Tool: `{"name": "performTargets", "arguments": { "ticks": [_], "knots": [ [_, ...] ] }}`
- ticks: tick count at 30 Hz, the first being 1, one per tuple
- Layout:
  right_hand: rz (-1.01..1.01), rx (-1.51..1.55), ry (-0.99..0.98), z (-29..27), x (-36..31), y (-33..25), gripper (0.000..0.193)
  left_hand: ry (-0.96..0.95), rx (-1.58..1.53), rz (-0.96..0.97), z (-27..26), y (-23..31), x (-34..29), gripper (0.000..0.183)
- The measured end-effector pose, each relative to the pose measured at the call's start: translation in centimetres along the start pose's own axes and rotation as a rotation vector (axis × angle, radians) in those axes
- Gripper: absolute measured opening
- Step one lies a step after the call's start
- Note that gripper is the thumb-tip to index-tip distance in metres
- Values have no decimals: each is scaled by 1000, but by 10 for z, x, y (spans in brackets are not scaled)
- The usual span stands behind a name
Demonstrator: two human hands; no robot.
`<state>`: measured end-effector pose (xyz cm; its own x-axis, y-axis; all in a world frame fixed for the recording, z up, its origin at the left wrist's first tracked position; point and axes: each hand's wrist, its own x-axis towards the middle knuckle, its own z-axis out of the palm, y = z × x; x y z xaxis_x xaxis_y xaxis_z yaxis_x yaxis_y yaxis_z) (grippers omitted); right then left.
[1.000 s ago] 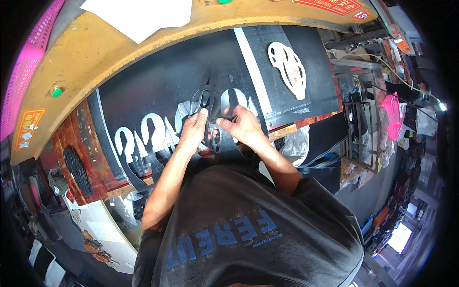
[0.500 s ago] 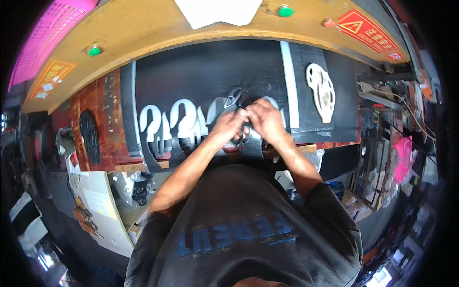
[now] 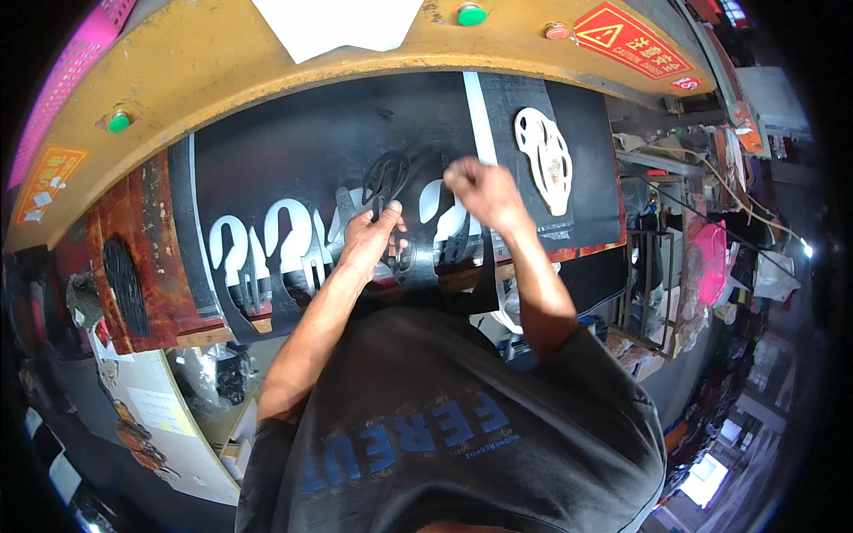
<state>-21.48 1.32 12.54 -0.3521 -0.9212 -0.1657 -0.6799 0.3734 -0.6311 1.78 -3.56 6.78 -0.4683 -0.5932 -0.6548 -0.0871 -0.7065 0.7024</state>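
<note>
My left hand (image 3: 375, 238) is closed round a black cut-out piece (image 3: 386, 178) with looped openings and thin straps. My right hand (image 3: 480, 188) is raised to the right of it with fingers curled in; motion smears it, and whatever it may pinch cannot be made out. Beneath both hands, a black sheet (image 3: 283, 315) with several curved cut-outs hangs over the bench's near edge. White shows through the cut-outs. Farther right lies a white sole-shaped plate with openings (image 3: 556, 178).
A yellow machine beam (image 3: 293, 84) spans the far side, carrying a green button (image 3: 472, 15) and a red button (image 3: 557, 32). White paper (image 3: 338, 27) rests on it. A stack of black pieces (image 3: 127, 284) lies at the left. A metal rack (image 3: 653, 284) stands right.
My hands, together on the black piece before, are now apart. The right has moved away to the right; the left keeps the piece. The whole view has shifted and turned slightly.
</note>
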Motion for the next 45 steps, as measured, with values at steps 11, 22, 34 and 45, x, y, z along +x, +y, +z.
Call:
{"name": "performTargets", "arguments": {
  "ticks": [11, 22, 34, 45],
  "knots": [
    [514, 1221, -23, 90, -27, -11, 14, -50, 306, 233, -5, 1, 7, 33],
    [554, 869, 39, 102, -21, -13, 20, 0, 500, 434, -25, -8, -71, 24],
    [497, 837, -115, 72, -65, -18, 34, -263, 520, -4, 0, 8, -17, 31],
    [312, 229, 19, 83, -54, -27, 62, -271, 1093, 1198, -26, 0, -69, 24]
  ]
}}
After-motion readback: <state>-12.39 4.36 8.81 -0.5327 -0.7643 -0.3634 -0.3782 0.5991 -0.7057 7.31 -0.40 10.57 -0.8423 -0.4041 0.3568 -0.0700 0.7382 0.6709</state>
